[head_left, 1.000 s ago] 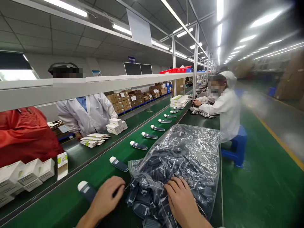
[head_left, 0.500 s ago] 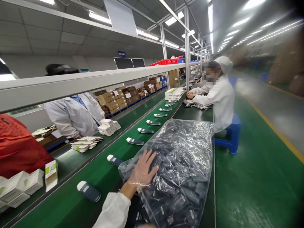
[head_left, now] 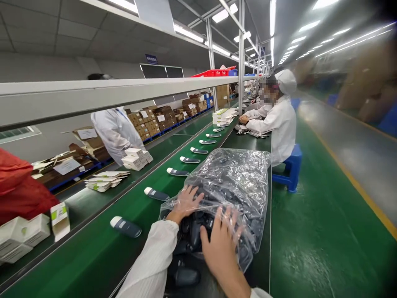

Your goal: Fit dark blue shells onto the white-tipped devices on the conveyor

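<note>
A large clear plastic bag [head_left: 232,165] full of dark handheld devices lies on the bench in front of me. My left hand [head_left: 187,202] rests at its near left side, fingers spread against the film. At the near opening, my right hand [head_left: 221,240] also has its fingers apart, with crinkled film about the fingertips. Neither hand is closed around a device. Between and below them, dark devices [head_left: 195,231] show at the bag's mouth, and one loose dark device [head_left: 186,276] lies nearest me. Left of the bag, dark devices with white ends [head_left: 125,227] sit in a row on the green belt.
White boxes [head_left: 136,159] and flat cartons [head_left: 107,181] stand along the far side of the belt. A co-worker [head_left: 283,120] sits ahead on a blue stool [head_left: 290,167]; another person [head_left: 118,132] stands across the line. A white rail [head_left: 124,93] crosses above the belt.
My right hand has come up from the bottom edge onto the bag's near end. The film there has shifted away from me, baring devices. The person across has turned and moved right.
</note>
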Motion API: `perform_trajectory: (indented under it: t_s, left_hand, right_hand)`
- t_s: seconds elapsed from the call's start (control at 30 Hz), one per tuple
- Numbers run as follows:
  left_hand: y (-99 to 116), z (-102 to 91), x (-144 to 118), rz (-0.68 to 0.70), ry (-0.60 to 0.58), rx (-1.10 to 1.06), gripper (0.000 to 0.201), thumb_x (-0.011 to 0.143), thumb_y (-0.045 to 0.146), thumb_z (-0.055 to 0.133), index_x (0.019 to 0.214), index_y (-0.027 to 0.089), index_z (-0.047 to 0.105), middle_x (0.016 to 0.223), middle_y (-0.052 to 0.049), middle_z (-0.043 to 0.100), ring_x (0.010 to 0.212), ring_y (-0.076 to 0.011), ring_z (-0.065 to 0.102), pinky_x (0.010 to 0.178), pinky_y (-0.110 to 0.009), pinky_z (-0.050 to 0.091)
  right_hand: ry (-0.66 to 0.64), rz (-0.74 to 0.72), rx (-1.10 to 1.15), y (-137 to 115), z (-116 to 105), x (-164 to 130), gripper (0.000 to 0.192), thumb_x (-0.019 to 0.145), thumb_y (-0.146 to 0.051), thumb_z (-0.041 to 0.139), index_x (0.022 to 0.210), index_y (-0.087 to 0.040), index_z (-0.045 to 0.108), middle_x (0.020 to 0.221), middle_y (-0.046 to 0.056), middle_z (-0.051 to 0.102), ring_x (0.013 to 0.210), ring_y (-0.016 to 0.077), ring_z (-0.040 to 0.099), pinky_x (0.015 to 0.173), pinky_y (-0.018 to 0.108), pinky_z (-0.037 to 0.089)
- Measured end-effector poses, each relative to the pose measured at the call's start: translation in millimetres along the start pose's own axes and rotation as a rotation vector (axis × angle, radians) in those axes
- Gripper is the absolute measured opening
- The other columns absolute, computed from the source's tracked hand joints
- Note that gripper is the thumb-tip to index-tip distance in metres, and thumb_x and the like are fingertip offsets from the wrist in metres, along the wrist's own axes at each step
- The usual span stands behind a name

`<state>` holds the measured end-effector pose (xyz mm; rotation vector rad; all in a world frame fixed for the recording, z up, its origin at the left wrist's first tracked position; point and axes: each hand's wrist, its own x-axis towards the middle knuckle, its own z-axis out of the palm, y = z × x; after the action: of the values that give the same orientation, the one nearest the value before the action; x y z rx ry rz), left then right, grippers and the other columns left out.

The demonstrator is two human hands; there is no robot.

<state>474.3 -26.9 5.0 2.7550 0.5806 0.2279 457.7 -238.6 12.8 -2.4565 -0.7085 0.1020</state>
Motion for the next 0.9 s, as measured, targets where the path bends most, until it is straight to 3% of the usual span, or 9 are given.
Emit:
perform_trajectory:
  t_s: [0.07, 0.17, 0.33, 0.5, 0.67, 0.9]
  left_hand:
    - [-2, 3.8, -5, -0.062, -0.031, 0.022, 0.069, 0.091, 0.071, 0.034, 0.141, 0.026, 0.050, 0.157, -0.007, 0.038, 0.150, -0.0299, 0.020, 0.122, -0.054, 0.016]
    - [1, -1.0, -19, -0.048, -0.089, 0.012, 0.075, 0.090, 0.072, 0.034, 0.142, 0.020, 0.049, 0.158, -0.010, 0.034, 0.150, -0.0297, 0.019, 0.123, -0.050, 0.014]
    - [10, -18.2, -56, -0.003, -0.078, -0.058, 0.068, 0.091, 0.069, 0.038, 0.142, 0.026, 0.049, 0.154, -0.006, 0.041, 0.146, -0.0279, 0.031, 0.121, -0.048, 0.025]
    - [11, -26.0, -88, 0.118, -0.005, -0.071, 0.054, 0.095, 0.058, 0.042, 0.137, 0.027, 0.055, 0.142, -0.005, 0.056, 0.137, -0.0251, 0.044, 0.119, -0.046, 0.031]
    - [9, -28.6, -120, 0.096, 0.004, -0.101, 0.053, 0.095, 0.055, 0.045, 0.137, 0.025, 0.056, 0.147, -0.007, 0.051, 0.136, -0.0263, 0.046, 0.117, -0.046, 0.034]
    - [3, -44.7, -179, 0.141, -0.088, -0.198, 0.048, 0.099, 0.049, 0.040, 0.141, 0.030, 0.051, 0.154, -0.004, 0.042, 0.142, -0.0241, 0.038, 0.120, -0.049, 0.031]
  right_hand:
    - [-0.005, 0.011, -0.088, 4, -1, 6, 0.075, 0.098, -0.051, 0.035, 0.155, -0.006, 0.017, 0.163, 0.019, 0.002, 0.147, 0.0414, -0.013, 0.112, 0.073, 0.000]
    - [-0.042, 0.012, -0.154, 6, 3, 10, 0.079, 0.097, -0.063, 0.030, 0.156, -0.012, 0.018, 0.162, 0.022, 0.010, 0.147, 0.0467, -0.005, 0.106, 0.079, -0.001]
    - [-0.059, -0.041, -0.130, 2, 10, 6, 0.080, 0.095, -0.068, 0.025, 0.154, -0.015, 0.026, 0.160, 0.024, 0.017, 0.146, 0.0493, -0.003, 0.101, 0.083, -0.001]
    - [-0.089, -0.079, 0.006, -1, 12, -16, 0.084, 0.094, -0.072, 0.022, 0.154, -0.013, 0.025, 0.161, 0.023, 0.014, 0.146, 0.0486, -0.005, 0.098, 0.086, 0.001]
    - [-0.107, -0.132, 0.225, -3, 17, -46, 0.085, 0.093, -0.072, 0.026, 0.156, -0.015, 0.020, 0.162, 0.019, 0.013, 0.147, 0.0448, -0.005, 0.101, 0.085, 0.015]
    - [-0.101, -0.315, 0.280, -9, 28, -82, 0.075, 0.097, -0.062, 0.035, 0.157, -0.023, 0.015, 0.158, 0.009, 0.031, 0.146, 0.0421, 0.020, 0.109, 0.079, 0.018]
